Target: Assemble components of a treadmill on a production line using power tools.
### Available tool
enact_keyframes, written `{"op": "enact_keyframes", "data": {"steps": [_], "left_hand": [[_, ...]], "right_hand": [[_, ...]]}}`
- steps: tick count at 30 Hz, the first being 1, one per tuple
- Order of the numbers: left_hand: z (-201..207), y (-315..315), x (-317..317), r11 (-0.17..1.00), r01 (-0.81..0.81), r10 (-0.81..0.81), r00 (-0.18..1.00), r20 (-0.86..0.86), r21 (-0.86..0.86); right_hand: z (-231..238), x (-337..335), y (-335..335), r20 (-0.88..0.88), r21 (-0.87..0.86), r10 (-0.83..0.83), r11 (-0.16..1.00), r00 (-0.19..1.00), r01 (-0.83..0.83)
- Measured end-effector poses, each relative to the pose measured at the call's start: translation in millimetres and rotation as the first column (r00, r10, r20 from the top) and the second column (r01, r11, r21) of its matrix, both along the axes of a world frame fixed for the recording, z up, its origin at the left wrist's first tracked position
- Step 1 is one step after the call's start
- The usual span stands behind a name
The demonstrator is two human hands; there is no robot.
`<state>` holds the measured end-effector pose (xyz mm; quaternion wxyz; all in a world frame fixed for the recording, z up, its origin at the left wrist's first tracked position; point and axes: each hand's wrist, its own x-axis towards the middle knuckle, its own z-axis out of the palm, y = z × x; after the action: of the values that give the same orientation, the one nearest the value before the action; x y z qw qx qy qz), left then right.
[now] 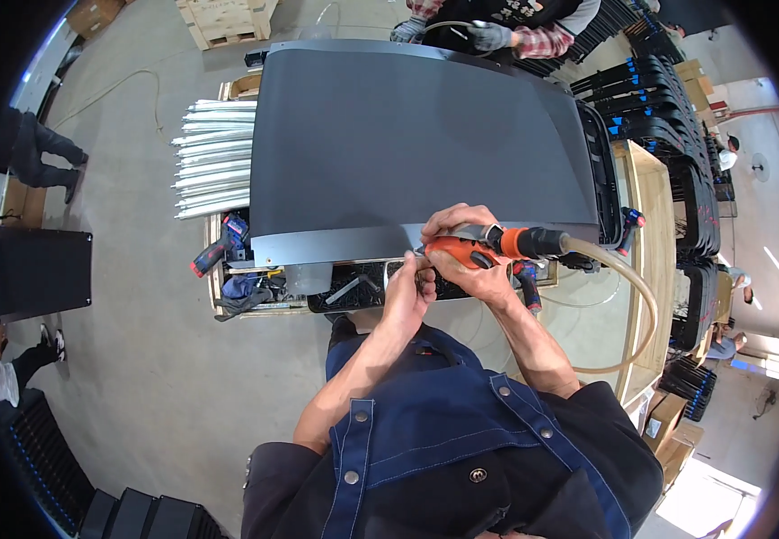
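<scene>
My right hand [484,280] is wrapped round an orange air tool [452,247], its fingers showing along the far side. The tool's exact kind is hard to tell. Its narrow front end points left, over the near edge of a large dark grey panel [407,135]. My left hand [409,289] is close beside that tip, with curled fingers pressed together at the panel's edge. What they pinch is too small to make out. A clear, yellowish hose [646,305] runs from the tool's black and orange rear fitting and loops to the right of my forearm.
Silvery metal bars [216,157] stick out left of the panel. Below its near edge lie a red-and-blue cordless drill [221,244] and a black tray [349,296]. Across the panel, a gloved co-worker [493,36] stands. A wooden crate [646,180] and stacked black frames [690,162] are at right.
</scene>
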<state>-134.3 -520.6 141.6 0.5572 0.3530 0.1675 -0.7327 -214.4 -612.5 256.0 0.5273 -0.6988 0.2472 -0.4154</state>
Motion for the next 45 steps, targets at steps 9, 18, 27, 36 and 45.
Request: {"op": "enact_keyframes", "data": {"steps": [9,18,27,36,45], "left_hand": [[2,49,43,0.960,0.191,-0.159,0.974,0.162,-0.205],[7,61,56,0.929,0.074,-0.053,0.996,0.067,-0.362],[6,67,67,0.958,-0.162,0.155,0.987,-0.046,-0.236],[24,77,77,0.939,-0.289,0.275,0.956,-0.098,-0.185],[15,82,140,0.899,-0.329,0.341,0.940,-0.010,-0.289]], "right_hand": [[-7,14,3,-0.078,-0.066,-0.043,0.997,0.996,0.038],[2,18,1,-0.091,0.056,-0.037,0.998,0.995,0.043],[36,1,26,0.374,0.271,-0.038,0.960,0.927,-0.070],[22,14,30,0.539,0.387,-0.120,0.914,0.833,-0.119],[19,90,54,0.429,0.309,-0.100,0.950,0.898,-0.042]]}}
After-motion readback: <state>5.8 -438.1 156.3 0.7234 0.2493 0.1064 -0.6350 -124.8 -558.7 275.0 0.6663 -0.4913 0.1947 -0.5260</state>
